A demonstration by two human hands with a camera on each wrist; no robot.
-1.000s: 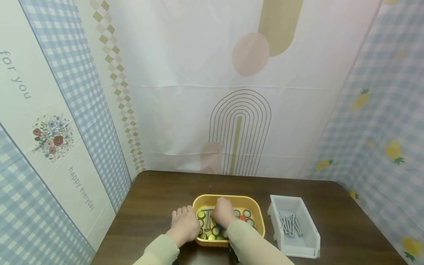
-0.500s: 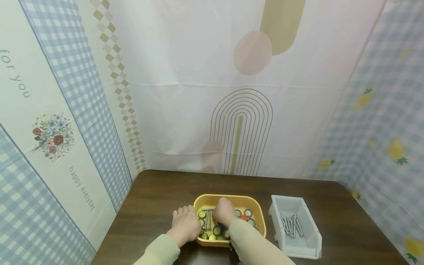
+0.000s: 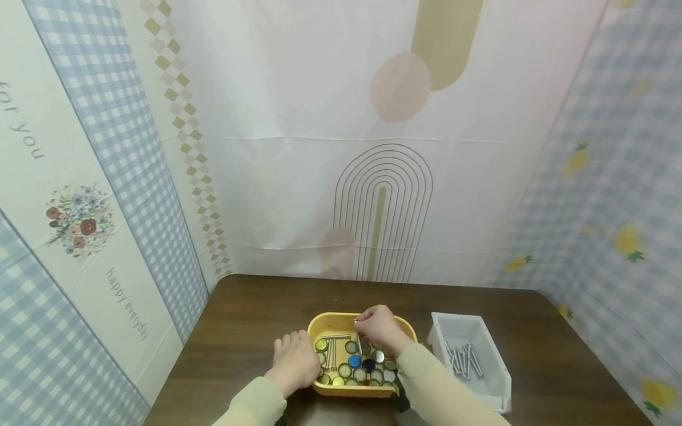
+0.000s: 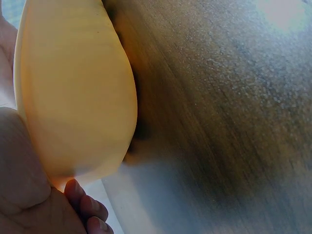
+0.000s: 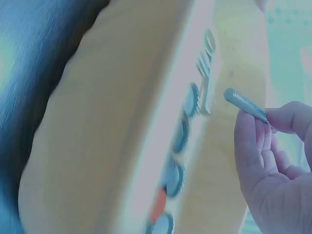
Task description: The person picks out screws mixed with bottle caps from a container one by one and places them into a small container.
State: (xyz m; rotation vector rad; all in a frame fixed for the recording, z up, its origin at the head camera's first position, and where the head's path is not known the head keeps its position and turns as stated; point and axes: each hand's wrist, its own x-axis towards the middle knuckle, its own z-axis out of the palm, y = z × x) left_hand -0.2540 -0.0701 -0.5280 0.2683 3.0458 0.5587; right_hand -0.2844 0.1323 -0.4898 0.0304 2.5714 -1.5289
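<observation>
A yellow plastic tub (image 3: 341,319) stands on the dark wooden table with several bottle caps (image 3: 359,374) and a few bolts (image 3: 331,354) inside. My left hand (image 3: 295,361) grips the tub's left rim; in the left wrist view its fingertips (image 4: 92,207) curl against the outer wall (image 4: 80,97). Over the tub, my right hand (image 3: 380,327) pinches a silver bolt (image 5: 246,103) between thumb and fingers. Its threaded, blunt end points away from the fingertips. In the head view that bolt (image 3: 359,344) hangs down over the caps.
Right of the tub is a white plastic bin (image 3: 494,349) holding several silver bolts (image 3: 463,361). The dark table (image 3: 256,302) runs back to a patterned cloth (image 3: 288,195), with checked cloth at both sides.
My right hand has lifted from the bottom of the tub and moved right, with a bolt now showing in its fingers. The blue cap it covered shows fully. My left hand stays at the rim.
</observation>
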